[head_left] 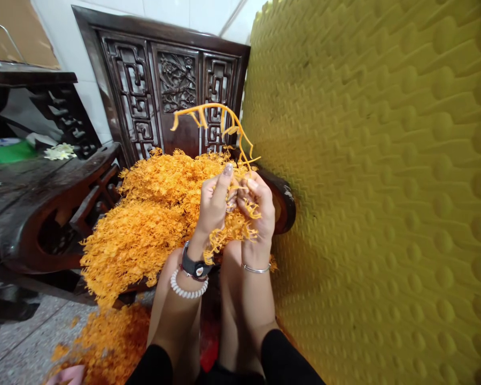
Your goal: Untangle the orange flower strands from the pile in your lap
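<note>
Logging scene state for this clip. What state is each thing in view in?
Left hand: curled, holding orange strands
Right hand: curled, holding orange strands
Lifted orange strands: raised above the hands, loose ends hanging
Orange strand heap: loose, piled high
Floor orange strands: spilled, loosely scattered
Carved wooden panel: upright, intact

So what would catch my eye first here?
A big heap of frilly orange strands fills the middle, with the left hand and right hand holding up a long strand. A dimpled yellow surface looms on the right, a carved dark wooden panel behind.
</note>
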Tool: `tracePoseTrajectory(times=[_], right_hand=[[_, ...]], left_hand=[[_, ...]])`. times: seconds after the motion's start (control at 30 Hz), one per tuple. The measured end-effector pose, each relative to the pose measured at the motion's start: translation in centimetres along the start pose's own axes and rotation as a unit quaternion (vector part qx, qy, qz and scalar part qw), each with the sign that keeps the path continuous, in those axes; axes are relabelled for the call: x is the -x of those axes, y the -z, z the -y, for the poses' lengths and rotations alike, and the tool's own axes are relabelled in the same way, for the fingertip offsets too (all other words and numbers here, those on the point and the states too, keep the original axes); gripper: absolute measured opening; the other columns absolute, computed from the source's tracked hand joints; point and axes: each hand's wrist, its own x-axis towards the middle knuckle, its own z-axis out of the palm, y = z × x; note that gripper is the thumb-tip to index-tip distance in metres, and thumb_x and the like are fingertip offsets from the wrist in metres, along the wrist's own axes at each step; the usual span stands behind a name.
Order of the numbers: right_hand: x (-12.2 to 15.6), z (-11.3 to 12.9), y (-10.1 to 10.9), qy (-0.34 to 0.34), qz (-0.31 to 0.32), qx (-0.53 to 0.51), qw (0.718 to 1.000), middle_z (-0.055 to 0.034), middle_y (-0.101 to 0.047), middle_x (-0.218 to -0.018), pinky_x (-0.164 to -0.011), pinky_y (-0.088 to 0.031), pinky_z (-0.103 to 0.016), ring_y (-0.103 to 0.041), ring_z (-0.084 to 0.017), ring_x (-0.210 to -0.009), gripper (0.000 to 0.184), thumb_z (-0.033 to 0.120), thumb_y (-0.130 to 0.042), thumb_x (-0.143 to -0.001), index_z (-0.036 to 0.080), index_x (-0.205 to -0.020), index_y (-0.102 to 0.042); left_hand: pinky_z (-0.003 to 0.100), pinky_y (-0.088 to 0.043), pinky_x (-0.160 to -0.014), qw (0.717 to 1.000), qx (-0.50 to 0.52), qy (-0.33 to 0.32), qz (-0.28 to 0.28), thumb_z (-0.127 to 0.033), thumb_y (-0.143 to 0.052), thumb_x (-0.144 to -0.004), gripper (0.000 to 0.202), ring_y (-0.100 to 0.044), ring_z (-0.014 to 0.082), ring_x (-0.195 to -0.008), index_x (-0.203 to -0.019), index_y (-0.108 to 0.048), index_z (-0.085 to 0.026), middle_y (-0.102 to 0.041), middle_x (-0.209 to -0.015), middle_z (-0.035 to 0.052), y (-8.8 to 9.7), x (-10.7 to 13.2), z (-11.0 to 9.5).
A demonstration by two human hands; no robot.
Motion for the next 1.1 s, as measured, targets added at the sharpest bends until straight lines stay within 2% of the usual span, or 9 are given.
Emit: tracePoseTrajectory(times=[0.27, 0.43, 0.67, 0.87, 0.97, 1.03, 1.1], right_hand=[[0.2, 0.1, -0.1, 0.005, -0.019, 0.018, 1.000, 0.0046, -0.028, -0.055, -0.036, -0.018, -0.022, -0.018, -0.007, -0.041, 0.023, 0.038, -0.050, -0.072, 0.022, -0.065, -0.034], [0.3, 0.2, -0.1, 0.011, -0.009, -0.002, 1.000, 0.0055, -0.027, -0.055, -0.035, -0.018, -0.021, -0.017, -0.006, -0.040, 0.024, 0.037, -0.050, -0.073, 0.022, -0.064, -0.034], [0.4, 0.5, -0.1, 0.029, 0.008, 0.036, 0.999, 0.0055, -0.024, -0.054, -0.033, -0.015, -0.021, -0.011, -0.006, -0.042, 0.029, 0.043, -0.049, -0.073, 0.022, -0.062, -0.031], [0.7, 0.7, -0.2, 0.051, 0.042, 0.031, 0.997, 0.0055, -0.022, -0.053, -0.036, -0.022, -0.022, -0.018, -0.008, -0.042, 0.029, 0.043, -0.046, -0.075, 0.022, -0.061, -0.030], [1.3, 0.9, -0.5, 0.057, 0.022, 0.054, 0.997, 0.0052, -0.023, -0.056, -0.038, -0.022, -0.023, -0.019, -0.008, -0.043, 0.028, 0.043, -0.043, -0.078, 0.023, -0.064, -0.031], [1.6, 1.0, -0.7, 0.060, 0.005, 0.068, 0.996, 0.0049, -0.025, -0.057, -0.041, -0.023, -0.023, -0.021, -0.008, -0.045, 0.027, 0.043, -0.044, -0.079, 0.022, -0.066, -0.032], [1.8, 1.1, -0.8, 0.066, 0.009, 0.077, 0.995, 0.0047, -0.026, -0.058, -0.044, -0.024, -0.024, -0.023, -0.008, -0.047, 0.027, 0.041, -0.046, -0.079, 0.022, -0.065, -0.032]], left_hand=[[0.024, -0.026, -0.034, 0.996, -0.079, -0.013, -0.030, -0.053, -0.033, -0.086, 0.049, -0.027, 0.0065, -0.037, -0.051, -0.021, -0.020, -0.024, -0.044, -0.0041, -0.8, 0.5, 0.0], [0.023, -0.025, -0.033, 0.996, -0.089, -0.001, -0.019, -0.053, -0.029, -0.087, 0.049, -0.023, 0.0052, -0.035, -0.052, -0.018, -0.020, -0.021, -0.043, -0.0049, -0.8, 0.7, -0.4], [0.023, -0.025, -0.032, 0.996, -0.085, 0.005, -0.011, -0.053, -0.032, -0.086, 0.048, -0.024, 0.0045, -0.033, -0.052, -0.028, -0.020, -0.026, -0.042, -0.0047, -0.4, 0.7, -0.9], [0.024, -0.026, -0.037, 0.990, -0.134, -0.030, 0.014, -0.054, -0.028, -0.087, 0.049, -0.025, 0.0056, -0.036, -0.052, -0.025, -0.019, -0.023, -0.044, -0.0045, 0.1, 0.9, -1.1], [0.025, -0.027, -0.039, 0.987, -0.149, -0.052, 0.036, -0.054, -0.030, -0.087, 0.050, -0.028, 0.0069, -0.039, -0.051, -0.024, -0.019, -0.027, -0.046, -0.0032, 0.3, 1.1, -1.7], [0.026, -0.028, -0.042, 0.978, -0.189, -0.085, 0.036, -0.052, -0.034, -0.086, 0.049, -0.032, 0.0083, -0.042, -0.050, -0.027, -0.019, -0.030, -0.046, -0.0027, 0.6, 1.2, -2.2], [0.027, -0.031, -0.048, 0.956, -0.261, -0.132, 0.022, -0.049, -0.040, -0.085, 0.047, -0.037, 0.0098, -0.047, -0.050, -0.030, -0.019, -0.032, -0.047, -0.0024, 1.1, 1.3, -2.7]])
